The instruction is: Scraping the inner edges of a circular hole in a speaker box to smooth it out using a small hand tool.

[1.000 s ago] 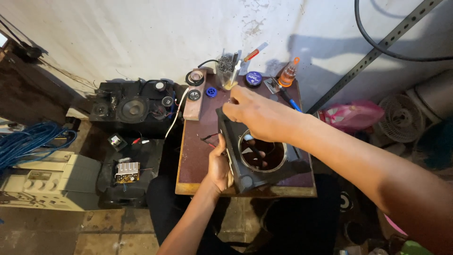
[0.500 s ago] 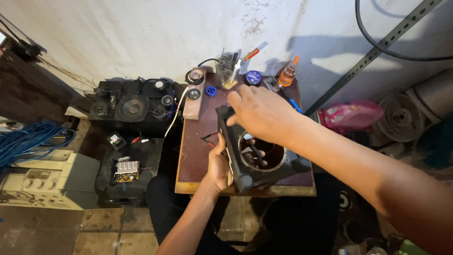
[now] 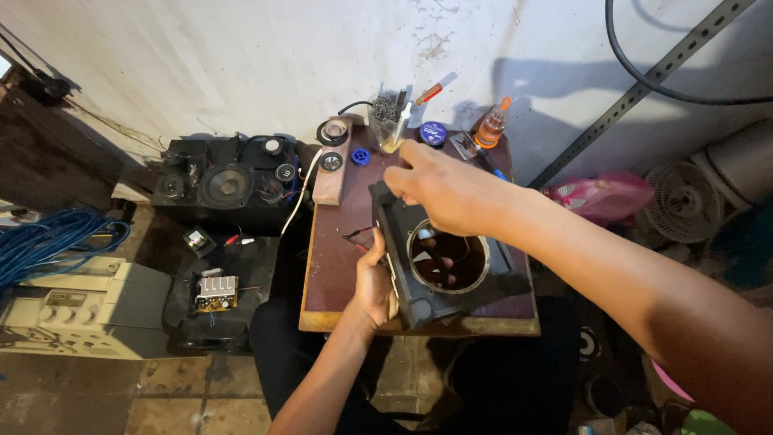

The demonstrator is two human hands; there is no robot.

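Gripping one black speaker box, left hand clamps its side, right hand its top.

Small brown wooden table in front of me, set against a white wall. On it sits the black speaker box with a round hole, tilted, taking most of the near right part; my left hand grips its left edge, my right hand on its top corner. Along the table's far edge: clear cup of tools, blue round tin, small orange bottle, little blue cap. Far left corner carries a pale wooden block with a small black round speaker on it. Thin red and black wires lie on the bare top just left of the box
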